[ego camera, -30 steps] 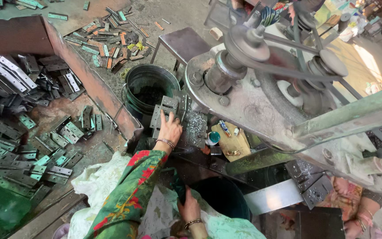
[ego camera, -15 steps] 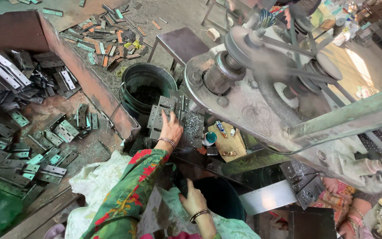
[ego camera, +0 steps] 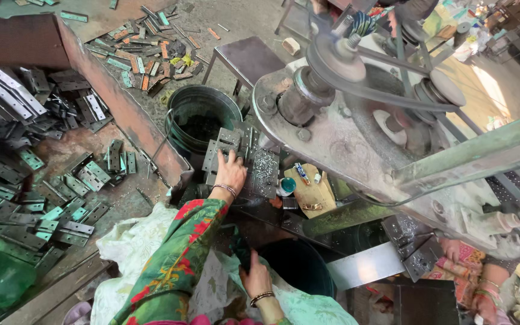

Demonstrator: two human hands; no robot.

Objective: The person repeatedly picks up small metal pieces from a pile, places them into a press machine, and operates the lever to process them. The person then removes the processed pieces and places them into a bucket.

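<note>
Grey steel hinge plates (ego camera: 227,147) are stacked at the machine bed's (ego camera: 266,174) left edge, pressed under the flat, spread left hand (ego camera: 231,173). The right hand (ego camera: 256,278) (fingers curled, grip unclear) rests near the dark bucket (ego camera: 299,265). Judged step: feeding; one plate must be separated.

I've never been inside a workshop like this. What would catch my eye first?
Probably the big grey belt-driven machine filling the upper right, its pulleys and belt in plain view. Next, the heaps of flat metal hinge plates across the left. In the middle, the left hand rests on stacked plates beside a dark bucket.
</note>
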